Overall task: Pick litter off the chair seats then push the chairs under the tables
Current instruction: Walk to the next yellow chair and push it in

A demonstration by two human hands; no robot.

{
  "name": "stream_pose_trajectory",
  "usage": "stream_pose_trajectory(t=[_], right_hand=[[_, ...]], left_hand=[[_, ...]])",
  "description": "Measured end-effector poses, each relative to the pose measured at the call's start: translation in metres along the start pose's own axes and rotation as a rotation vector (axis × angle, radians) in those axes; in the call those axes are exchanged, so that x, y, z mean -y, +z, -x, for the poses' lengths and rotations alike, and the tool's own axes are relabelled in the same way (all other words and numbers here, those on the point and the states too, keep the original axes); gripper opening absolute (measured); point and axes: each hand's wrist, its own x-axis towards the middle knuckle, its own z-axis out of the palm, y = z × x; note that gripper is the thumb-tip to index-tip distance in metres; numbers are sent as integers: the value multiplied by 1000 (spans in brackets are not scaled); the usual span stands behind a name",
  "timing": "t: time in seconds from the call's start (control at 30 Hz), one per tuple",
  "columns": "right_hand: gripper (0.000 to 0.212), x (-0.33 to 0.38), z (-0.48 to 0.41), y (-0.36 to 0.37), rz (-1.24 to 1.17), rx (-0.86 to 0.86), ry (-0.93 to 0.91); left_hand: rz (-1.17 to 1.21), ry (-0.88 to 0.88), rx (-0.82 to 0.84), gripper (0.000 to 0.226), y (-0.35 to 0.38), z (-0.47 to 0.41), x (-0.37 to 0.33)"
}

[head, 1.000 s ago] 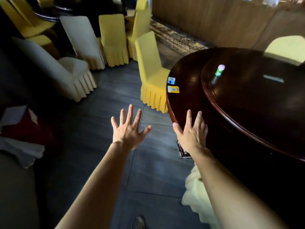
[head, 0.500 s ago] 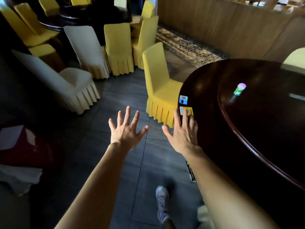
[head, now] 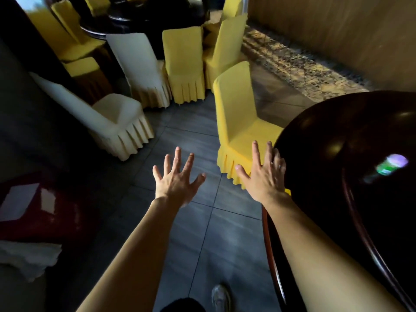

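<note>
A yellow-covered chair [head: 238,122] stands at the left edge of the dark round table [head: 333,140], its seat partly under the rim. No litter shows on the seat. My right hand [head: 263,176] is stretched out with straight fingers over the chair's skirt and the table edge. My left hand [head: 177,179] hovers over the floor, fingers spread, holding nothing. A cream-covered chair [head: 112,122] stands apart to the left, with nothing visible on its seat.
More yellow chairs [head: 183,64] and a cream one [head: 141,68] crowd a second dark table [head: 144,16] at the back. A green and purple object [head: 392,165] sits on the near table. White papers [head: 20,201] lie on a red surface at left. Grey tiled floor lies between.
I have stepped forward; the yellow chair and table edge are nearer. My right hand has moved up over the chair's skirt. The cards on the table edge are now hidden.
</note>
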Motion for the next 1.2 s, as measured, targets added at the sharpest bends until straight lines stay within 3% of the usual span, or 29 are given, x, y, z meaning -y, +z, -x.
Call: stream_pose_trajectory(t=[0.4,0.87,1.2], right_hand=[[90,59,-172,58,7,60,-35],[93,162,-429,99,-19,61,5],[90,162,-605,147,-11,101,37]], left_hand=[[28,-34,63,77,-6,-183,50],[76,-11,78,78,-80,-467,126],[59,-7,70,79,-92,-644,123]])
